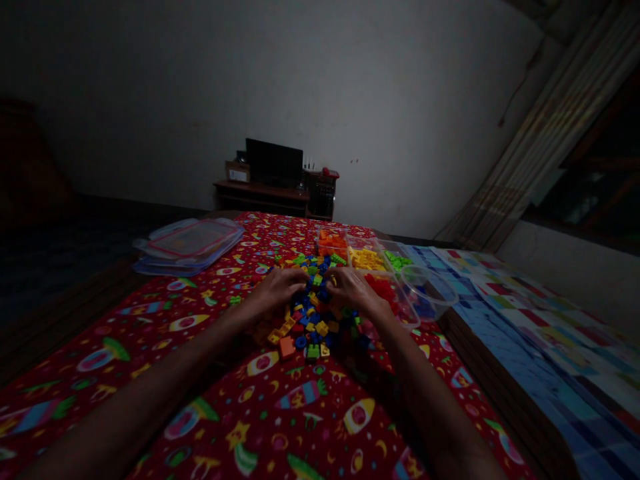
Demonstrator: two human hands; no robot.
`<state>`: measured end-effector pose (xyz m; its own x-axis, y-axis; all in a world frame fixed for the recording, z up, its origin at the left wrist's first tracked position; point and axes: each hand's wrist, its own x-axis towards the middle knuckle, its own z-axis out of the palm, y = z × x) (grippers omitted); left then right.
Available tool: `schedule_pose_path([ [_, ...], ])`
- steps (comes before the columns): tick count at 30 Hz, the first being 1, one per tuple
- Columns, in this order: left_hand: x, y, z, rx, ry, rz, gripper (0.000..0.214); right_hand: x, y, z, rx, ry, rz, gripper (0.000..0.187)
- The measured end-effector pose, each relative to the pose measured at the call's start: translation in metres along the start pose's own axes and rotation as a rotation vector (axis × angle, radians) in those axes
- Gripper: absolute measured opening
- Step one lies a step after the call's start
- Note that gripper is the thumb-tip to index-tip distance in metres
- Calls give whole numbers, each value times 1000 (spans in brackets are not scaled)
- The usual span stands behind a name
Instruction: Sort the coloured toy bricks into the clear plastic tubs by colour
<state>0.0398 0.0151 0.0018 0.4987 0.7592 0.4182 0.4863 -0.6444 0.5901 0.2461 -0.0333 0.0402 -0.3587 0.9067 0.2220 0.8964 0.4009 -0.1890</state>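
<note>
A loose pile of toy building blocks [311,319] in blue, yellow, green, red and orange lies on the red patterned cloth. My left hand [281,288] is over the pile's left side, its fingers bent inward and closed at the blocks. Opposite it, my right hand [349,288] curls over the right side, thumb and fingers drawn together. A bit of yellow shows by its fingertips. What either hand grips is too dark and small to make out. Just beyond the right hand, clear bins hold sorted blocks: orange blocks [333,240], yellow blocks [367,259], green blocks [397,260] and red blocks [383,293].
A round clear tub [440,293] with blue blocks stands at the right edge of the bins. Stacked clear plastic lids [193,243] lie at the far left of the cloth [300,400]. Behind are a desk with a monitor [274,161], and a checked bedspread [560,320] is at right.
</note>
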Motion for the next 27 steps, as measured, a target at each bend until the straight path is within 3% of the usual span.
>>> schedule_pose_path([
  [5, 7, -1, -1, -387, 50, -198, 49, 0, -6, 4, 74, 100, -68, 33],
  [12, 5, 17, 2, -542, 30, -295, 65, -4, -19, 11, 41, 78, -187, 42],
  [17, 3, 23, -4, -312, 63, -212, 50, -1, -17, 8, 9, 112, -93, 41],
  [23, 2, 13, -17, 7, 162, -186, 49, -3, 1, -15, 99, 52, 41, 36],
  [27, 1, 14, -19, 84, 135, -153, 44, -2, 13, -18, 315, 9, 110, 37],
])
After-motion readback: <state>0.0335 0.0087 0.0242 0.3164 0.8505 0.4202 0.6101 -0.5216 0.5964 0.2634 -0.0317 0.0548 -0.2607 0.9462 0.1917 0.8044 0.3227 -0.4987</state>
